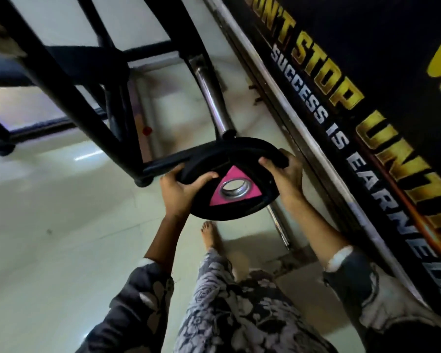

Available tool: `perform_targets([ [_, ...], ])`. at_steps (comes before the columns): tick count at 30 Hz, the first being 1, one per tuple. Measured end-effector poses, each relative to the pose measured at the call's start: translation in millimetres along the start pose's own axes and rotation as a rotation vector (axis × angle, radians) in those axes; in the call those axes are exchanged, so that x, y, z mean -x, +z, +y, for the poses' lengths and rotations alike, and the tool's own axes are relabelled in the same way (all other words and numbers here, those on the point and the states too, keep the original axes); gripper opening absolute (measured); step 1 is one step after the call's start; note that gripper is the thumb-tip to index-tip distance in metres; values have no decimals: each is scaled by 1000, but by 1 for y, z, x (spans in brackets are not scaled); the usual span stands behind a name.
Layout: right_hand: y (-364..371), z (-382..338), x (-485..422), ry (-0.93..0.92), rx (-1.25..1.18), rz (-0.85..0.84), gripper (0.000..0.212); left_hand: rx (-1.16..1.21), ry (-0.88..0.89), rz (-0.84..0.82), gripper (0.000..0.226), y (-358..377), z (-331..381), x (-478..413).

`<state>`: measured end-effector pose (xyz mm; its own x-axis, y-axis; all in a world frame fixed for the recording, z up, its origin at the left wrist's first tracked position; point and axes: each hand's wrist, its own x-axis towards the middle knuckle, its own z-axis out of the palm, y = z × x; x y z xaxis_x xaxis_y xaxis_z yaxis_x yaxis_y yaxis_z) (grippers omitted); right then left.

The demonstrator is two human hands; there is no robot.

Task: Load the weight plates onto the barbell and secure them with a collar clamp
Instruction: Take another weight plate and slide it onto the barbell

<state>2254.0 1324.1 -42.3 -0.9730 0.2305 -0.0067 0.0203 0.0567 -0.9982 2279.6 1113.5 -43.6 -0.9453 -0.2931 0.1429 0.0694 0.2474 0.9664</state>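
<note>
- Weight plate [250, 159]: black disc with a pink triangular centre and a steel-ringed bore [233, 191]. It is held in the air, off the floor, just short of the free end of the barbell sleeve. Its far rim overlaps the sleeve tip in view; contact cannot be told.
- Left hand [181, 189]: grips the plate's near-left rim, thumb laid over the face, fingers curled beneath.
- Right hand [285, 174]: grips the right rim, fingers wrapped over the edge.
- Barbell sleeve [211, 98]: chrome, and bare along its visible length. No collar clamp is in view.
- Step in hand (judged): loading a plate, at the point of bringing it up to the sleeve; threading not yet done.
- Next move (judged): tip the plate so the bore faces square onto the sleeve tip, centre it, then slide it inward. The bore looks a close fit, so a skewed plate may bind at the tip.
- Rack frame [92, 103]: black tubing close on the left, its foot just beside the left hand, which limits sideways swing.
- Banner wall [367, 123] with metal rail [265, 80]: close on the right, near the right hand's knuckles.
- Bare foot [210, 235] on the tiled floor [61, 225]: lies below the plate, so a slip would be a hazard.
</note>
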Motion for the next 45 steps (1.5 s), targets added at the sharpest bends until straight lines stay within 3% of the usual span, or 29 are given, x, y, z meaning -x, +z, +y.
perform_targets([
  [8, 85, -127, 100, -268, -137, -150, 41, -37, 153, 268, 27, -158, 111, 66],
  [16, 215, -221, 181, -411, -247, -280, 43, -81, 270, 505, 25, -322, 167, 89],
  [20, 280, -239, 211, -446, -321, -302, 57, -138, 322, 530, 30, -399, 177, 90],
  [24, 332, -253, 233, -457, -314, -238, 43, -146, 364, 479, 17, -458, 185, 74],
  [31, 357, -251, 248, -502, -203, -39, 42, -62, 361, 351, 16, -484, 160, 42],
  [39, 352, -259, 246, -552, -170, 6, 37, 54, 460, 270, 27, -486, 149, 22],
  [45, 379, -270, 216, -560, -187, 11, 40, 69, 494, 286, 15, -482, 148, -15],
])
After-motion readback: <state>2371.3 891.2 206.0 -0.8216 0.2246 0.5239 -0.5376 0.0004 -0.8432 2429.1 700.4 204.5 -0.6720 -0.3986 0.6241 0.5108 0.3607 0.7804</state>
